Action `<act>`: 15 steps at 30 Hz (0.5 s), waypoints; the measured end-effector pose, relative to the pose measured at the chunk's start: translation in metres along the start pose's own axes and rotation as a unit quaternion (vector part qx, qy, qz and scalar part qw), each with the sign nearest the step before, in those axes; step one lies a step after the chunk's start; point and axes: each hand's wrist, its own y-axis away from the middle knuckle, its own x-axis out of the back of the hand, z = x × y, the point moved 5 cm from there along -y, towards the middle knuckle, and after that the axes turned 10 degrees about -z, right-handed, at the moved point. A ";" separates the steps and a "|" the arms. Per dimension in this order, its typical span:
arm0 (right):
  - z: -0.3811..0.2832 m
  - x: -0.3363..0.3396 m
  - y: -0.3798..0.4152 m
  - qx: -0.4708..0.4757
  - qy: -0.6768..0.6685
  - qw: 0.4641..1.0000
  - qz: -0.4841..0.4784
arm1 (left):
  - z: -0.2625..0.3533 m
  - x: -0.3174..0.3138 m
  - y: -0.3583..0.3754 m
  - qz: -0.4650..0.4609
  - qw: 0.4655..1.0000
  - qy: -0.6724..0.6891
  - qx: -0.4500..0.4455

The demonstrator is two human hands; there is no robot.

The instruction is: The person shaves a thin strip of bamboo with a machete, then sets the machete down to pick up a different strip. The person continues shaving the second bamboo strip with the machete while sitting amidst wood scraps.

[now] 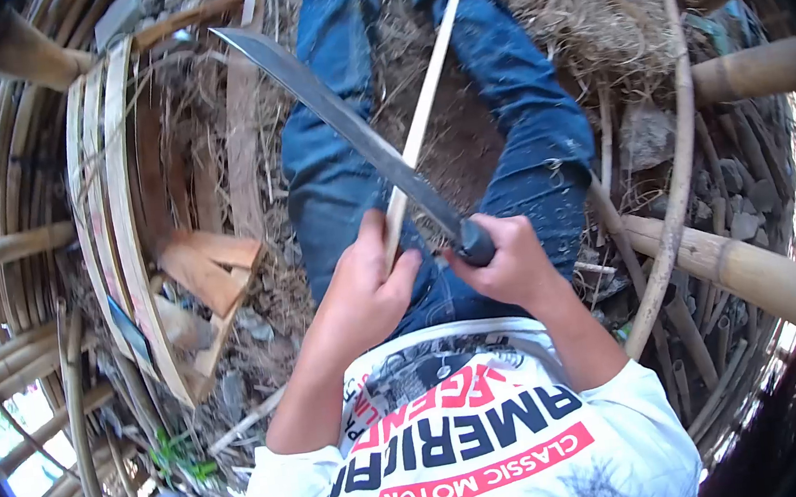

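— What's in each hand?
— The right hand (pixel 506 261) grips a long knife (pixel 346 123) by its handle; the left hand (pixel 373 285) clasps a bamboo strip (pixel 426 100) just beside it, blade crossing the strip.

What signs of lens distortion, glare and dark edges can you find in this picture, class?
Head view: fisheye bends the bamboo poles into curves; black vignette fills the corners; daylight blows out white at the left edge; the long blade and both hands, left hand, right hand, stay sharp.

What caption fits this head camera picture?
Right hand grips a machete against a bamboo strip held by the left hand.
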 end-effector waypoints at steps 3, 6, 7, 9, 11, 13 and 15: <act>0.001 0.001 -0.008 0.010 0.026 0.998 -0.050 | -0.001 0.004 -0.003 -0.006 0.999 0.042 0.003; 0.006 0.005 -0.016 0.017 0.052 0.995 -0.081 | -0.011 0.003 -0.003 -0.025 0.999 0.046 0.003; 0.007 0.007 -0.019 0.008 0.080 0.993 -0.081 | -0.009 0.005 -0.001 -0.020 0.999 0.040 0.019; 0.009 0.014 -0.025 0.001 0.117 0.989 -0.093 | -0.009 0.008 0.001 -0.014 0.999 0.003 0.040; 0.012 0.020 -0.030 0.003 0.167 0.980 -0.106 | -0.012 0.008 0.004 -0.004 0.999 -0.012 0.042; 0.014 0.026 -0.034 0.003 0.187 0.975 -0.117 | -0.013 0.009 0.006 0.008 0.999 -0.028 0.044; 0.014 0.031 -0.037 0.005 0.207 0.970 -0.129 | -0.006 0.010 0.006 0.021 0.997 -0.077 -0.003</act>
